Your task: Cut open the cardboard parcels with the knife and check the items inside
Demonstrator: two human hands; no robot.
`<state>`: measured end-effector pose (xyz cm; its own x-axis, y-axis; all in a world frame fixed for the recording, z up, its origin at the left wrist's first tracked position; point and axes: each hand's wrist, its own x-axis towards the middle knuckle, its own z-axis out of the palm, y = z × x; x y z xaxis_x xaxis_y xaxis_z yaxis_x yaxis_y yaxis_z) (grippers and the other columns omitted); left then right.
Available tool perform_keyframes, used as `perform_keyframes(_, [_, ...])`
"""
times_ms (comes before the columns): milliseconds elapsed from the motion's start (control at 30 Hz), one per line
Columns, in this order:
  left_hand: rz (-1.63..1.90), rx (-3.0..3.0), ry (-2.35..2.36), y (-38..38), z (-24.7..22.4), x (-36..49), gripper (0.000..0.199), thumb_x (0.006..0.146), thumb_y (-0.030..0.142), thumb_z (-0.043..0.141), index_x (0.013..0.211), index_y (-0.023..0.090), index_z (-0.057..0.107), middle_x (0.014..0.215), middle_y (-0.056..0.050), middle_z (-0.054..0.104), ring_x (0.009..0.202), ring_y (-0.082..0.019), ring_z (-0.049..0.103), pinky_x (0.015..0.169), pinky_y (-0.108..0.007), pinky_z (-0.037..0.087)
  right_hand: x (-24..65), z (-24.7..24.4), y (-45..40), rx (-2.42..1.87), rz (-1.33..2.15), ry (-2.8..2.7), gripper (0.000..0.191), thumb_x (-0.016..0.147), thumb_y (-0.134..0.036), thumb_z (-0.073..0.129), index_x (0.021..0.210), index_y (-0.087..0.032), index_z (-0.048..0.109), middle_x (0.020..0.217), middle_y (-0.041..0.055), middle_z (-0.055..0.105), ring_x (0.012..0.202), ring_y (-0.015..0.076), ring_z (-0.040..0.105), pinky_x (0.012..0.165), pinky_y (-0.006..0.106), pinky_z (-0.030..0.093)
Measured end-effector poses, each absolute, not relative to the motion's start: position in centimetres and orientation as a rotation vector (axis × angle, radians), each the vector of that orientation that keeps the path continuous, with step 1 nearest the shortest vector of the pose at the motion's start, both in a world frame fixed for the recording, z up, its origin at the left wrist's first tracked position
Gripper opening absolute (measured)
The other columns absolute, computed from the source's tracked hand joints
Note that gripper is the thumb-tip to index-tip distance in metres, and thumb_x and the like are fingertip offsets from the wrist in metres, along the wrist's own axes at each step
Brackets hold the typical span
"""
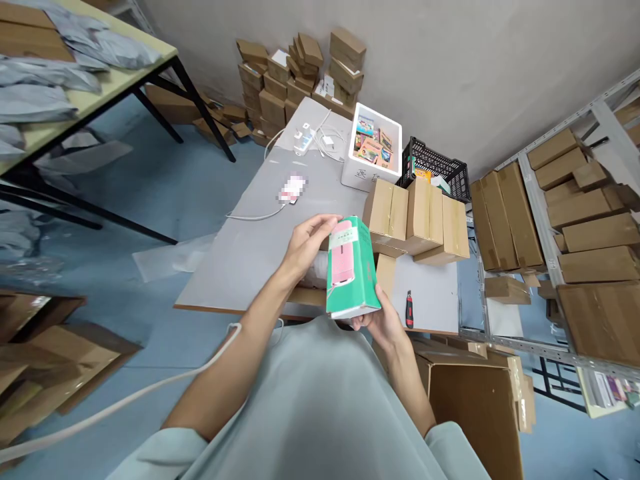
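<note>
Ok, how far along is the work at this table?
Looks done: three cartons stand together on the table, apparently closed and taped. In hand: the green box, held by the left hand near its top and the right hand at its lower end. Probably left: dealing with that box, which sits in no carton. The cutter lies on the table, in neither hand.

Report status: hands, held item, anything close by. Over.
Left hand on green box's upper end, right hand at its lower end. Box tilted, above table. Cardboard cartons and utility knife nearby, right side.
</note>
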<state>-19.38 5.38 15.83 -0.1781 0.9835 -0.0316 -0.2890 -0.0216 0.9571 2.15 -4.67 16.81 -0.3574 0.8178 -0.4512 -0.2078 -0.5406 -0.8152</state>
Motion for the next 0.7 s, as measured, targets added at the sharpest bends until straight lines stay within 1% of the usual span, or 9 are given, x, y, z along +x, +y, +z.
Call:
perform_keyframes(67, [1.440,0.798,1.086,5.2,15.5,-19.4,0.063,0.083,0.070,0.091,0.117,0.017,0.084,0.121,-0.012,0.084,0.116,-0.030,0.076,0.102,-0.039,0.059,1.7,16.7,-4.9,-1.171,1.982,-0.774,0.071,0.091,-0.093,0.067,0.104,-0.023,0.073,0.075,0.0027,0.072,0.054,0.0190,0.061,0.051,0.033,0.054])
perform_keyframes(167, [1.418,0.623,1.010,5.0,15.3,-20.0,0.062,0.072,0.064,0.098,0.111,0.018,0.084,0.115,-0.010,0.083,0.107,-0.027,0.076,0.091,-0.034,0.059,1.4,16.5,-5.1,-1.161,2.001,-0.673,0.067,0.095,-0.088,0.067,0.109,-0.022,0.075,0.085,0.0055,0.079,0.056,0.0188,0.064,0.047,0.030,0.051])
perform_keyframes(233, [1.390,0.573,0.954,4.9,15.4,-20.6,0.061,0.070,0.064,0.099,0.109,0.019,0.085,0.115,-0.009,0.083,0.105,-0.027,0.074,0.087,-0.033,0.058,1.3,16.4,-5.4,-1.137,2.033,-0.649,0.065,0.095,-0.085,0.070,0.106,-0.021,0.075,0.080,0.0046,0.078,0.053,0.0178,0.063,0.046,0.029,0.051])
perform_keyframes(333, [1.291,0.593,0.904,4.6,15.5,-21.5,0.061,0.071,0.065,0.099,0.111,0.021,0.087,0.114,-0.008,0.082,0.103,-0.026,0.072,0.083,-0.031,0.057,1.2,16.3,-5.7,-1.099,2.088,-0.655,0.064,0.095,-0.084,0.073,0.097,-0.019,0.075,0.069,0.0018,0.073,0.047,0.0158,0.059,0.045,0.029,0.052])
perform_keyframes(433, [1.134,0.646,0.888,4.1,15.3,-22.6,0.060,0.071,0.066,0.100,0.110,0.021,0.087,0.108,-0.008,0.081,0.096,-0.025,0.071,0.077,-0.029,0.056,1.1,16.9,-6.1,-1.072,2.101,-0.725,0.074,0.095,-0.092,0.065,0.096,-0.019,0.075,0.065,0.0018,0.071,0.047,0.0175,0.062,0.047,0.030,0.053])
perform_keyframes(533, [1.067,0.654,0.880,3.6,15.1,-23.4,0.064,0.073,0.067,0.098,0.118,0.023,0.086,0.115,-0.009,0.081,0.101,-0.027,0.072,0.075,-0.029,0.057,1.1,18.1,-6.4,-1.064,1.945,-0.858,0.090,0.089,-0.107,0.049,0.094,-0.021,0.075,0.064,0.0032,0.070,0.050,0.0195,0.063,0.050,0.033,0.055])
perform_keyframes(567, [1.067,0.641,0.878,3.4,15.1,-23.7,0.065,0.073,0.067,0.098,0.121,0.024,0.085,0.117,-0.009,0.081,0.102,-0.027,0.072,0.075,-0.030,0.059,1.2,18.5,-6.5,-1.080,1.847,-0.912,0.092,0.088,-0.109,0.047,0.093,-0.022,0.075,0.065,0.0034,0.070,0.050,0.0194,0.062,0.051,0.033,0.055])
perform_keyframes(633, [1.065,0.624,0.867,2.8,15.2,-24.0,0.066,0.070,0.064,0.101,0.121,0.026,0.084,0.117,-0.008,0.081,0.102,-0.027,0.073,0.075,-0.030,0.061,1.6,19.4,-6.2,-1.155,1.615,-1.006,0.087,0.088,-0.106,0.053,0.093,-0.022,0.074,0.068,0.0031,0.070,0.052,0.0185,0.062,0.054,0.033,0.054])
perform_keyframes(700, [1.068,0.626,0.854,2.1,15.4,-24.1,0.065,0.066,0.059,0.105,0.117,0.027,0.081,0.113,-0.007,0.080,0.100,-0.027,0.074,0.075,-0.031,0.062,2.2,20.4,-5.5,-1.252,1.408,-1.047,0.077,0.090,-0.098,0.064,0.098,-0.023,0.074,0.069,0.0012,0.070,0.055,0.0179,0.064,0.056,0.032,0.054])
